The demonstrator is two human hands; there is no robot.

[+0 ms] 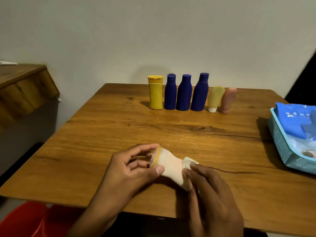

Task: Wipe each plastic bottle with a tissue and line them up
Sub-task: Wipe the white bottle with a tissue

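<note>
Closest to the cam: a red thing (25, 219) peeks out below the table edge, bottom left, can't tell what it is. Just past that, both hands over the front of the wooden table (106, 127). Left hand (130, 171) has thumb + fingers curled round the cap end of a pale peach bottle (168, 167), which is lying tilted on its side. Right hand (210, 190) pinches a white tissue (189, 164) wrapped against the bottle's other end, fingers curled on it.

Mid right: light blue basket (282, 151) w/ blue stuff inside, partly cut off by the frame.

Far edge, near the wall, the row: yellow bottle (155, 93), then 3 dark blue bottles (184, 92) upright, then a yellow-green tube (215, 98) and a pink tube (228, 100) standing cap-down, leaning a bit, touching each other.

Far left: another wooden surface (22, 86), separate from the table.
</note>
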